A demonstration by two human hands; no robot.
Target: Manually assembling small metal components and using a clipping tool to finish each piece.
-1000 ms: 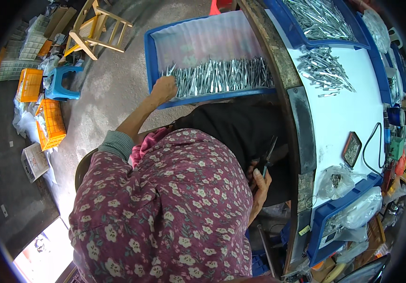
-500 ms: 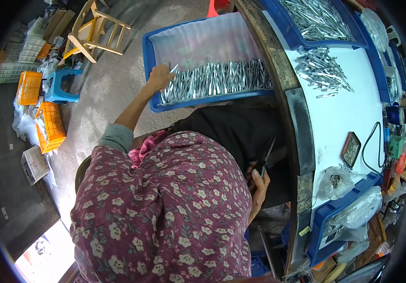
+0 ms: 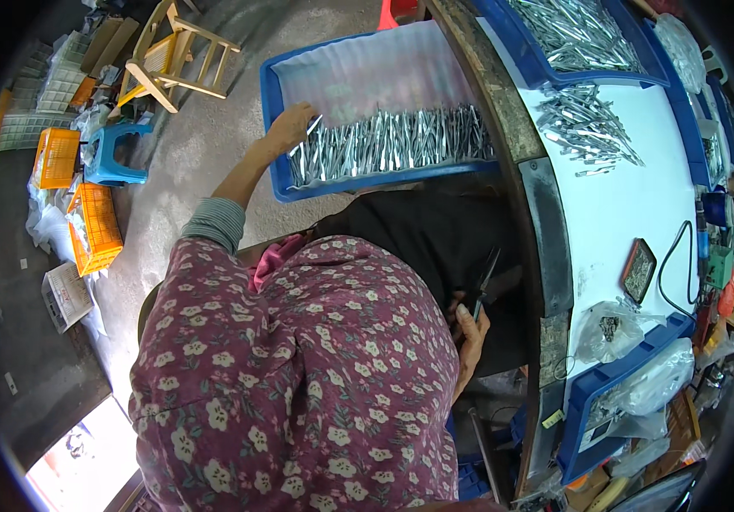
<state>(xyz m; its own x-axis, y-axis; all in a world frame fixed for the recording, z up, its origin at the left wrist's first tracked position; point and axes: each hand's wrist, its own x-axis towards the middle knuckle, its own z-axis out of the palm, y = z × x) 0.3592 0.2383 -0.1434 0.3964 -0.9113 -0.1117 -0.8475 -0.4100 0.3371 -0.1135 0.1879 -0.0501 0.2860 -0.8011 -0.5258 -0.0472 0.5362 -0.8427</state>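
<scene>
White-topped bench [image 3: 631, 205], loose metal pieces [image 3: 588, 130], blue trays [image 3: 606, 79], black cord [image 3: 662, 271], clear bag [image 3: 590, 338], seemingly a small dish [image 3: 627, 266]

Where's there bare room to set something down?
The lined tray is bare beyond its metal row; so is the tabletop between the metal pile and small box. Crowded: the row, beside the left hand, and around the clear bag.

Place: we see a workshop.
Right side: a white-topped, dark-edged worktable [image 3: 627, 209].
Upper centre: we see many slim silvery metal pieces [image 3: 401, 143] in a blue rectangular plastic tray [image 3: 272, 98].
Left side: orange slatted plastic crates [image 3: 104, 226] on a rough grey floor [image 3: 181, 149].
</scene>
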